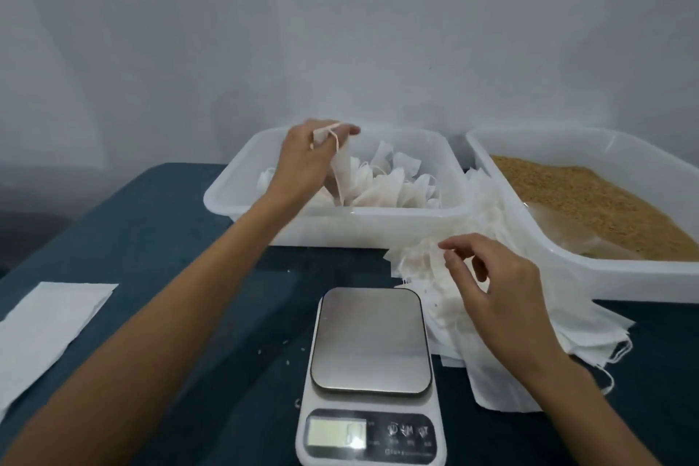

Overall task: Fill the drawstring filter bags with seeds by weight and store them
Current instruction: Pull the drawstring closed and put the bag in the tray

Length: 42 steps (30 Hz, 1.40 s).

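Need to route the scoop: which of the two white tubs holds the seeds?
The right-hand tub, holding loose tan seeds; the middle tub, under the left hand, holds only white filter bags.

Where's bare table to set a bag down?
Bare dark cloth lies between the white sheet and the scale, under the left forearm. Right of the scale is crowded: empty bags against the seed tub.
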Each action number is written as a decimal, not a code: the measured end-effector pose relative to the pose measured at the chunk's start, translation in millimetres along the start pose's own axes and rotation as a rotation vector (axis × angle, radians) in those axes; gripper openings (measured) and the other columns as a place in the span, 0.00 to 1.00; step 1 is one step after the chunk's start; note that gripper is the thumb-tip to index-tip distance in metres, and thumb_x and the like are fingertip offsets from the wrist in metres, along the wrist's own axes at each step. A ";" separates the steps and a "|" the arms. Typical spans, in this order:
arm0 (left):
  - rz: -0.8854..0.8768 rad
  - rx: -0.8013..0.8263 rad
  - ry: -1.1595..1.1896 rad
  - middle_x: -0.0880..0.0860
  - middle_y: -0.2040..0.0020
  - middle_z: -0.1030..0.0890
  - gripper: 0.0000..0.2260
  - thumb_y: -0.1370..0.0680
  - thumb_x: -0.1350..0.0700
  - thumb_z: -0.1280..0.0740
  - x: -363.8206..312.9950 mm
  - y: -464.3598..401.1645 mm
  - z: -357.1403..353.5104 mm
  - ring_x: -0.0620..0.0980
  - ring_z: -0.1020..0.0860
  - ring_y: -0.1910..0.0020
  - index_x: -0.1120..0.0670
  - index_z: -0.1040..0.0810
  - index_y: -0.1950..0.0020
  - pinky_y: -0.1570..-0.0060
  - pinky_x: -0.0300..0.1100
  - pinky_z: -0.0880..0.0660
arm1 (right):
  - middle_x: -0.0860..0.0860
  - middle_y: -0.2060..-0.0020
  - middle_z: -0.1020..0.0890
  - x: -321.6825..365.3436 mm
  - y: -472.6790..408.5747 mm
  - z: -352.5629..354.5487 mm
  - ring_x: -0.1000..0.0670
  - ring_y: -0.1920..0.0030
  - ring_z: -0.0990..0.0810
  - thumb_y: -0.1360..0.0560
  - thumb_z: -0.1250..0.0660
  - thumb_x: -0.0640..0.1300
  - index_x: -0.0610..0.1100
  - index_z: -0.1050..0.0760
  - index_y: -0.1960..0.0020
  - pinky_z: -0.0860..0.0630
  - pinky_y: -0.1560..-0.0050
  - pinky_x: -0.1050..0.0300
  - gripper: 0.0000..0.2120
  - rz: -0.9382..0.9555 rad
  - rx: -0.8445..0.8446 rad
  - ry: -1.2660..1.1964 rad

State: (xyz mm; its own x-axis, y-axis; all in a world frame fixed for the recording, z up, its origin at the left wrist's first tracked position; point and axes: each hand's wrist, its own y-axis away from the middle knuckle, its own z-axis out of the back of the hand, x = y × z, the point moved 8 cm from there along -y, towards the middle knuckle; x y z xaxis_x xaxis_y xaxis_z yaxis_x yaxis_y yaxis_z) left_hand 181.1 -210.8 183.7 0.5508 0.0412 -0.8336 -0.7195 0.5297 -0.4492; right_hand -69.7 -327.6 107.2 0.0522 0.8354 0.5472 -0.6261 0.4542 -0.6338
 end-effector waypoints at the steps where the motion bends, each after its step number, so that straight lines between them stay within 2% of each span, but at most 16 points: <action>1: -0.006 -0.050 -0.161 0.54 0.48 0.21 0.11 0.15 0.54 0.35 6.4 -22.2 4.2 0.49 0.19 0.58 0.54 0.13 0.47 0.59 0.42 0.23 | 0.66 0.56 0.21 -1.2 0.2 0.7 0.62 0.56 0.23 0.20 0.32 0.42 0.51 0.20 0.47 0.31 0.55 0.73 0.06 -0.005 -0.005 -0.005; 4: 0.078 -0.124 -0.504 0.65 0.51 0.17 0.15 0.16 0.55 0.35 38.1 -82.3 15.6 0.61 0.19 0.50 0.65 0.15 0.51 0.48 0.49 0.25 | 0.65 0.56 0.20 -5.7 1.5 -0.7 0.60 0.54 0.22 0.20 0.33 0.42 0.52 0.20 0.47 0.30 0.55 0.71 0.06 -0.039 0.013 -0.020; 7: 0.247 -0.106 -0.607 0.69 0.47 0.16 0.14 0.16 0.59 0.36 85.2 -119.1 29.2 0.66 0.17 0.47 0.70 0.17 0.48 0.43 0.54 0.21 | 0.64 0.56 0.20 -4.8 2.5 -4.0 0.60 0.54 0.22 0.20 0.32 0.42 0.52 0.20 0.48 0.29 0.55 0.69 0.06 -0.039 0.032 -0.011; 10: 0.401 -0.085 -0.601 0.68 0.43 0.17 0.05 0.19 0.67 0.35 126.6 -126.6 36.5 0.65 0.16 0.44 0.65 0.20 0.48 0.43 0.54 0.18 | 0.63 0.56 0.20 -2.9 2.4 -5.1 0.60 0.54 0.23 0.21 0.32 0.43 0.53 0.20 0.47 0.29 0.54 0.69 0.06 -0.035 0.041 0.016; 13: 0.447 -0.009 -0.740 0.66 0.41 0.16 0.10 0.22 0.70 0.34 158.0 -125.5 31.8 0.63 0.18 0.40 0.67 0.17 0.43 0.39 0.51 0.21 | 0.63 0.56 0.20 -1.7 1.6 -4.6 0.60 0.54 0.22 0.21 0.32 0.43 0.52 0.20 0.46 0.29 0.54 0.70 0.06 -0.024 0.046 0.034; 17: 0.470 0.116 -0.916 0.66 0.37 0.20 0.12 0.18 0.65 0.36 168.9 -115.6 24.0 0.65 0.22 0.37 0.67 0.22 0.37 0.40 0.52 0.25 | 0.62 0.55 0.20 -1.6 0.3 -4.0 0.60 0.54 0.22 0.20 0.32 0.43 0.51 0.20 0.46 0.26 0.55 0.66 0.06 -0.015 0.046 0.062; 20: 0.364 0.083 -0.977 0.67 0.38 0.20 0.11 0.19 0.65 0.36 143.7 -111.5 20.2 0.67 0.22 0.38 0.67 0.23 0.38 0.42 0.54 0.25 | 0.61 0.55 0.19 -5.3 0.0 -2.6 0.59 0.54 0.21 0.20 0.32 0.42 0.50 0.20 0.46 0.25 0.55 0.63 0.06 -0.038 0.043 0.044; 23: 0.101 -0.037 -0.971 0.66 0.37 0.22 0.13 0.18 0.62 0.35 81.7 -101.7 6.3 0.66 0.24 0.37 0.64 0.23 0.35 0.39 0.56 0.27 | 0.61 0.55 0.19 -9.3 -1.8 -0.2 0.60 0.54 0.21 0.20 0.32 0.41 0.50 0.19 0.46 0.27 0.55 0.65 0.06 -0.056 0.032 0.043; 26: -0.227 -0.072 -0.671 0.57 0.51 0.18 0.06 0.18 0.60 0.33 12.0 -54.2 -24.3 0.55 0.21 0.52 0.59 0.18 0.44 0.47 0.51 0.24 | 0.60 0.56 0.18 -14.7 -3.6 4.7 0.60 0.57 0.22 0.20 0.32 0.41 0.49 0.19 0.47 0.29 0.56 0.66 0.06 -0.079 0.001 0.023; 28: -0.363 0.060 -0.487 0.47 0.63 0.22 0.02 0.20 0.60 0.29 -17.0 1.2 -49.0 0.40 0.26 0.65 0.56 0.18 0.53 0.57 0.46 0.24 | 0.61 0.58 0.18 -18.8 -5.4 11.0 0.59 0.59 0.22 0.20 0.32 0.40 0.48 0.19 0.48 0.29 0.58 0.67 0.06 -0.096 -0.041 -0.011; 29: -0.394 0.162 -0.450 0.45 0.64 0.24 0.04 0.21 0.60 0.28 -24.2 30.5 -62.8 0.37 0.27 0.67 0.55 0.18 0.55 0.60 0.42 0.26 | 0.61 0.60 0.18 -20.7 -6.1 14.2 0.58 0.60 0.21 0.20 0.32 0.40 0.49 0.19 0.48 0.29 0.60 0.68 0.06 -0.106 -0.064 -0.037; 31: -0.418 0.418 -0.434 0.45 0.62 0.24 0.03 0.22 0.60 0.26 -25.6 80.8 -94.2 0.36 0.28 0.65 0.55 0.17 0.56 0.60 0.35 0.29 | 0.60 0.62 0.17 -25.0 -7.7 20.8 0.56 0.61 0.19 0.20 0.32 0.40 0.49 0.19 0.48 0.27 0.61 0.67 0.06 -0.136 -0.119 -0.103; 33: -0.461 0.642 -0.511 0.50 0.54 0.21 0.01 0.21 0.60 0.27 -18.8 115.8 -125.9 0.41 0.25 0.61 0.56 0.15 0.50 0.56 0.42 0.25 | 0.60 0.64 0.17 -29.3 -8.4 27.4 0.56 0.63 0.18 0.20 0.33 0.42 0.51 0.19 0.48 0.25 0.62 0.67 0.06 -0.163 -0.183 -0.147; 35: -0.543 0.711 -0.664 0.53 0.46 0.22 0.08 0.19 0.60 0.31 -11.9 129.8 -149.9 0.53 0.22 0.53 0.55 0.17 0.41 0.52 0.51 0.24 | 0.60 0.65 0.18 -33.1 -8.3 32.4 0.56 0.65 0.19 0.20 0.33 0.42 0.52 0.19 0.47 0.28 0.66 0.70 0.06 -0.181 -0.231 -0.178; 37: -0.648 0.714 -0.821 0.53 0.44 0.26 0.11 0.18 0.60 0.33 -12.4 131.6 -164.4 0.55 0.24 0.52 0.54 0.19 0.37 0.54 0.51 0.25 | 0.59 0.63 0.17 -36.4 -8.2 34.9 0.56 0.67 0.20 0.19 0.34 0.42 0.51 0.20 0.47 0.31 0.67 0.72 0.06 -0.194 -0.253 -0.214; 42: -0.680 0.767 -1.091 0.53 0.49 0.33 0.09 0.22 0.67 0.34 -13.6 113.1 -176.0 0.54 0.27 0.56 0.57 0.21 0.44 0.63 0.47 0.33 | 0.60 0.64 0.17 -41.2 -9.0 33.6 0.56 0.67 0.20 0.20 0.33 0.42 0.50 0.19 0.48 0.31 0.67 0.72 0.05 -0.221 -0.263 -0.238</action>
State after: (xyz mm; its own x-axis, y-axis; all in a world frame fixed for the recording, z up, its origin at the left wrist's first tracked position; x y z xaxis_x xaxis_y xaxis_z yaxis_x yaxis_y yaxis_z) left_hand 17.8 -300.6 87.6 0.9656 0.0225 0.2590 -0.0016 0.9968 -0.0804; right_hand -92.4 -376.5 108.7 -0.0373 0.6278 0.7775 -0.3985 0.7042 -0.5877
